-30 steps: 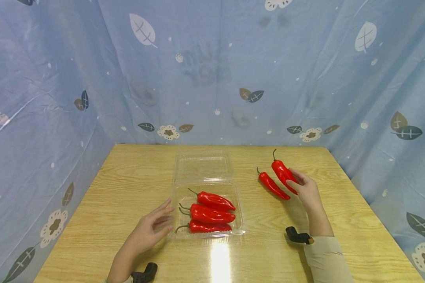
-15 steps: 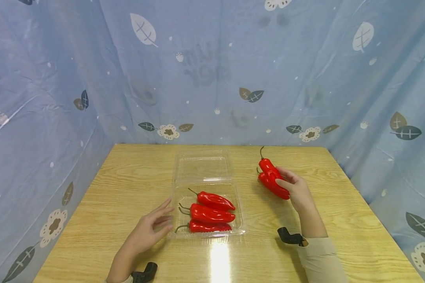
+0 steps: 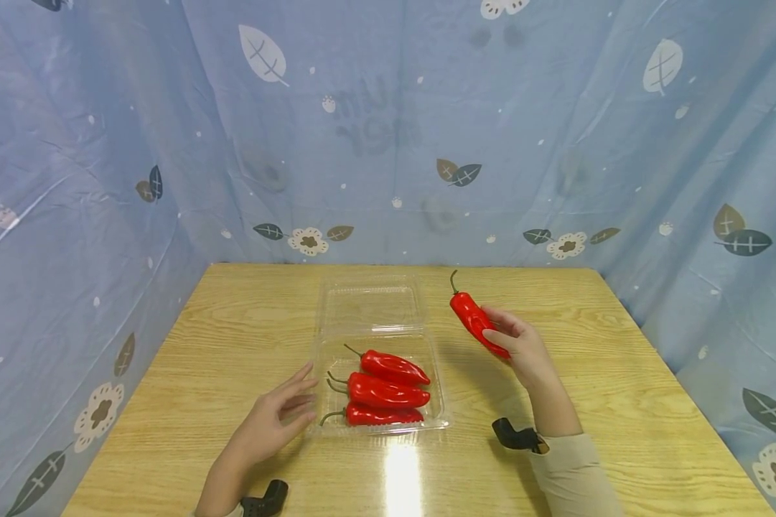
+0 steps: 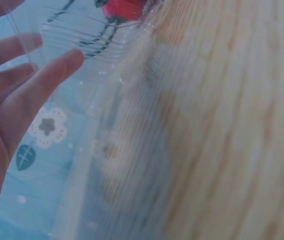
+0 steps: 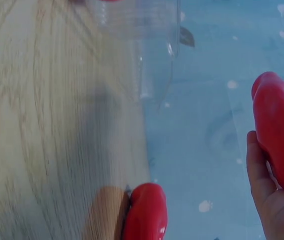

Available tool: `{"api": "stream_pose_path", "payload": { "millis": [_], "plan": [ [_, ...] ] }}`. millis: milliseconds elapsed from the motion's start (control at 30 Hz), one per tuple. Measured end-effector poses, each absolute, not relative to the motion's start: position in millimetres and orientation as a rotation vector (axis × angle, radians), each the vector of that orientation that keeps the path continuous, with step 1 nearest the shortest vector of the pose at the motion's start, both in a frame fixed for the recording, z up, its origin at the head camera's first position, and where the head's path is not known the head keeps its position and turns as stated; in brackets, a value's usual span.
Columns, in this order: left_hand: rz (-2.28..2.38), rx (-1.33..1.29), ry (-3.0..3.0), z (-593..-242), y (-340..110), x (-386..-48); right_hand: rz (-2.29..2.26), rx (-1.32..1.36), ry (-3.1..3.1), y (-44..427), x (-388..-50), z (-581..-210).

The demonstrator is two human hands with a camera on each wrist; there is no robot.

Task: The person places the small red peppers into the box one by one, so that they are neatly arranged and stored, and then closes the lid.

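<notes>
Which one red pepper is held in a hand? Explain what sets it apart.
The red pepper gripped by the right hand. The other peppers lie ungripped: several in the clear container, one pepper on the table in the right wrist view.

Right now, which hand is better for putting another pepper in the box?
Probably the right hand: it grips a red pepper near the clear box. The left hand, at the box's other side, holds no pepper.

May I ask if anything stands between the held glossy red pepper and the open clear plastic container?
Nothing visible lies between the held red pepper and the clear plastic container except its side wall; the lid is folded back.
</notes>
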State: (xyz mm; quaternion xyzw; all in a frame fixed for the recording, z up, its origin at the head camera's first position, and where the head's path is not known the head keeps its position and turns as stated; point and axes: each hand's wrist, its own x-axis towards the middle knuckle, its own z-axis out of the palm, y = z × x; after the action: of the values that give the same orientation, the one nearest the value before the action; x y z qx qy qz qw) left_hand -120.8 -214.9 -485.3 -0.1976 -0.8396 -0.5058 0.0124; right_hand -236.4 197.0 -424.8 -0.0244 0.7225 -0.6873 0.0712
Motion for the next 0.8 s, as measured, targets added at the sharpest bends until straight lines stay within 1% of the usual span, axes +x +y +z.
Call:
{"api": "stream_pose_path", "payload": {
  "millis": [567, 800],
  "plan": [
    [-1.597, -0.599, -2.618, -487.8, -215.0, -121.6, -1.866, -0.276, 2.259, 163.0, -230.6, -434.4],
    [-1.602, -0.607, -2.618, -485.5, -214.9, -121.6, -1.793, -0.432, 2.240, 147.0, -229.5, -440.5]
  ]
}}
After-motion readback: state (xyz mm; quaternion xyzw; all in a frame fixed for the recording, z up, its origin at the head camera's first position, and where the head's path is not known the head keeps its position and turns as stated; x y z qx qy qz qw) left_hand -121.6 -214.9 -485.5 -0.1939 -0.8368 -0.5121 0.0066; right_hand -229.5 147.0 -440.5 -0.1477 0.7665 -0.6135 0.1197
